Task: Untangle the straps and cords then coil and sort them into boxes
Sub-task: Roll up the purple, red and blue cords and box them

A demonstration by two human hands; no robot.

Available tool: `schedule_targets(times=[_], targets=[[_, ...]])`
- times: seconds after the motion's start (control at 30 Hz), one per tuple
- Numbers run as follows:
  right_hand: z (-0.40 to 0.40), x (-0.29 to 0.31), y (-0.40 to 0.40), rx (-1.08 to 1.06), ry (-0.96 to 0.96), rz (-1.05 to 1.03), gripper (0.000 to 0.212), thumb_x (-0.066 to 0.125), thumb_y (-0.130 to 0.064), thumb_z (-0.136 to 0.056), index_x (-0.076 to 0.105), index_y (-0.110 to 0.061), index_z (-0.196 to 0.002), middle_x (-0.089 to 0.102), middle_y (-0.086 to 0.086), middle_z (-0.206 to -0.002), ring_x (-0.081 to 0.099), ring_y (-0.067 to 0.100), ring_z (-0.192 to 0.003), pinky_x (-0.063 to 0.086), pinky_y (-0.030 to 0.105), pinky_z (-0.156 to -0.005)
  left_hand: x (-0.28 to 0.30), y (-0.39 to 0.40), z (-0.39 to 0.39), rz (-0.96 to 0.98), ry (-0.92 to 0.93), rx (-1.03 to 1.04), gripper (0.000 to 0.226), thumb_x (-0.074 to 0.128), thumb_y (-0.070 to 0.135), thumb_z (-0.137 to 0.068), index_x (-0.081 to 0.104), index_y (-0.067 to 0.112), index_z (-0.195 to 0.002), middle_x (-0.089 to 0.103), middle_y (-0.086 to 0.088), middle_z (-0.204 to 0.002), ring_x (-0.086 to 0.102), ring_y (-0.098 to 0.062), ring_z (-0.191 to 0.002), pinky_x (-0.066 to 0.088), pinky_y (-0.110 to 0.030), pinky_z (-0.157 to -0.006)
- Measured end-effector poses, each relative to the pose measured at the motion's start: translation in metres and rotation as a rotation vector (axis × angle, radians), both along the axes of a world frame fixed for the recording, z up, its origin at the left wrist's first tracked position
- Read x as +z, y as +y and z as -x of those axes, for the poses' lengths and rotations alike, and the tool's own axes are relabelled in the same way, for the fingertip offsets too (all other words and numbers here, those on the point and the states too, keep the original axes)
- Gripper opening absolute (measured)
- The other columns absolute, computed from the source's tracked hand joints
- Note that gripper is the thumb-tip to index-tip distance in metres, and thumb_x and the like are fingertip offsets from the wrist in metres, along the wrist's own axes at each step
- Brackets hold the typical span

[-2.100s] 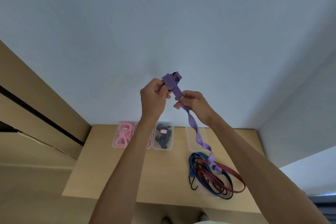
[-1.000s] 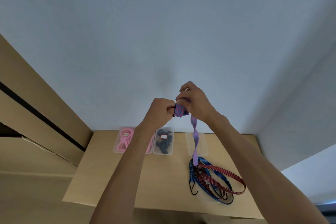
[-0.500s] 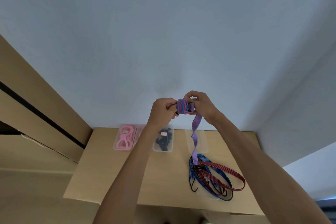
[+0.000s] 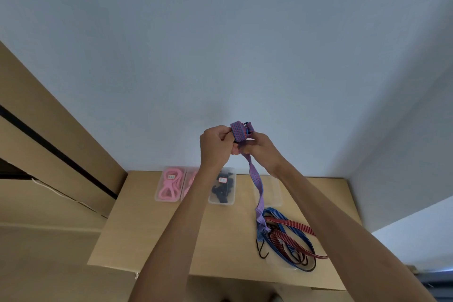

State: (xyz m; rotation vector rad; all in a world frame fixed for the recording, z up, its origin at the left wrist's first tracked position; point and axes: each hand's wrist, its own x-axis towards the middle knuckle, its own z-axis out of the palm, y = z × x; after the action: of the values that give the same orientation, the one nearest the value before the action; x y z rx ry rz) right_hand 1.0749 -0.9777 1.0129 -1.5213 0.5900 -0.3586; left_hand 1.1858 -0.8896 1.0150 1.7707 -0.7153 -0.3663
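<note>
Both hands, left and right, pinch the strap coil; it seems light, limp, springy. We grip across the wraps.

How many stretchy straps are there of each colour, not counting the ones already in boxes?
Purple strap, held up by the left hand and right hand: 1
Blue strap on the table: 1
Red strap on the table: 1
Total: 3

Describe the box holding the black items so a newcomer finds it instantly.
Look along the wooden table's far edge by the wall. The clear box with black items sits right of the pink-filled box; only it shows dark contents and a small red-edged label.
</note>
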Motion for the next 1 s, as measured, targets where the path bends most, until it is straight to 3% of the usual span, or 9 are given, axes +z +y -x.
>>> schedule_targets(times=[0.07,0.17,0.23,0.3,0.4,0.5,0.7,0.87,1.0], targets=[[-0.003,0.001,0.002,-0.024,0.024,-0.012,0.027,0.043,0.02,-0.085,0.063,0.003,-0.087,0.064,0.009,-0.074,0.064,0.004,-0.061,0.047,0.01,-0.06,-0.001,0.0,0.001,0.006,-0.022,0.035,0.019,0.059,-0.001,-0.089,0.074,0.007,-0.081,0.07,-0.001,-0.062,0.064,-0.007,-0.048,0.053,-0.023,-0.054],[-0.005,-0.006,-0.001,-0.017,0.105,-0.012,0.019,0.045,0.009,-0.091,0.063,0.005,-0.094,0.062,0.01,-0.082,0.061,0.015,-0.072,0.045,0.024,-0.072,-0.003,0.0,0.0,0.005,-0.033,0.062,0.021,0.057,-0.002,-0.088,0.073,0.009,-0.081,0.069,0.0,-0.063,0.064,-0.003,-0.05,0.053,-0.021,-0.053],[-0.005,-0.009,-0.003,-0.028,0.137,-0.034,0.019,0.045,0.003,-0.095,0.063,0.001,-0.101,0.062,0.012,-0.085,0.061,0.018,-0.074,0.047,0.029,-0.072,-0.007,0.0,-0.001,-0.004,-0.086,0.067,0.018,0.055,0.004,-0.085,0.07,0.009,-0.076,0.069,-0.003,-0.061,0.067,-0.017,-0.055,0.057,-0.034,-0.056],[-0.006,-0.007,-0.001,-0.034,0.108,-0.1,0.017,0.045,-0.003,-0.098,0.062,-0.001,-0.099,0.061,0.012,-0.079,0.058,0.02,-0.068,0.051,0.027,-0.067,-0.013,0.0,-0.005,-0.045,-0.193,0.065,0.02,0.051,0.012,-0.08,0.068,0.005,-0.075,0.067,-0.008,-0.06,0.063,-0.033,-0.06,0.055,-0.045,-0.059],[-0.005,-0.003,0.004,-0.049,0.109,-0.214,0.02,0.053,-0.023,-0.099,0.062,-0.006,-0.092,0.059,0.011,-0.075,0.052,0.021,-0.061,0.049,0.031,-0.063,-0.023,0.0,-0.005,-0.082,-0.327,0.046,0.021,0.048,0.011,-0.081,0.067,0.004,-0.077,0.062,-0.011,-0.058,0.054,-0.037,-0.057,0.048,-0.049,-0.057],[-0.005,-0.009,0.001,-0.091,0.123,-0.14,0.035,0.055,-0.037,-0.101,0.063,-0.007,-0.084,0.06,0.007,-0.07,0.05,0.018,-0.054,0.047,0.027,-0.055,-0.028,0.001,-0.002,-0.081,-0.336,-0.01,0.018,0.049,0.008,-0.085,0.066,0.005,-0.079,0.064,-0.011,-0.061,0.055,-0.036,-0.058,0.049,-0.049,-0.058],[-0.005,-0.011,-0.006,-0.127,0.007,-0.061,0.029,0.052,-0.019,-0.103,0.059,-0.003,-0.079,0.055,0.006,-0.068,0.048,0.016,-0.055,0.044,0.025,-0.051,-0.017,0.003,0.004,-0.033,0.096,-0.064,0.011,0.067,0.019,-0.087,0.074,0.012,-0.089,0.076,-0.001,-0.078,0.072,-0.019,-0.07,0.059,-0.037,-0.077],[-0.002,-0.015,-0.004,-0.104,-0.002,-0.084,0.028,0.049,-0.019,-0.104,0.061,-0.001,-0.087,0.058,0.008,-0.072,0.05,0.017,-0.057,0.046,0.026,-0.056,-0.018,-0.002,0.002,-0.094,0.001,0.007,0.014,0.072,0.02,-0.086,0.069,0.009,-0.077,0.073,-0.002,-0.071,0.069,-0.021,-0.069,0.055,-0.033,-0.071],[-0.001,-0.016,-0.003,-0.021,0.073,0.005,0.008,0.06,-0.005,-0.092,0.064,-0.009,-0.086,0.06,0.009,-0.07,0.052,0.017,-0.061,0.046,0.026,-0.063,-0.022,-0.005,-0.004,-0.146,-0.097,0.065,0.021,0.069,0.018,-0.085,0.064,0.003,-0.072,0.067,-0.008,-0.066,0.061,-0.03,-0.066,0.049,-0.036,-0.065]])
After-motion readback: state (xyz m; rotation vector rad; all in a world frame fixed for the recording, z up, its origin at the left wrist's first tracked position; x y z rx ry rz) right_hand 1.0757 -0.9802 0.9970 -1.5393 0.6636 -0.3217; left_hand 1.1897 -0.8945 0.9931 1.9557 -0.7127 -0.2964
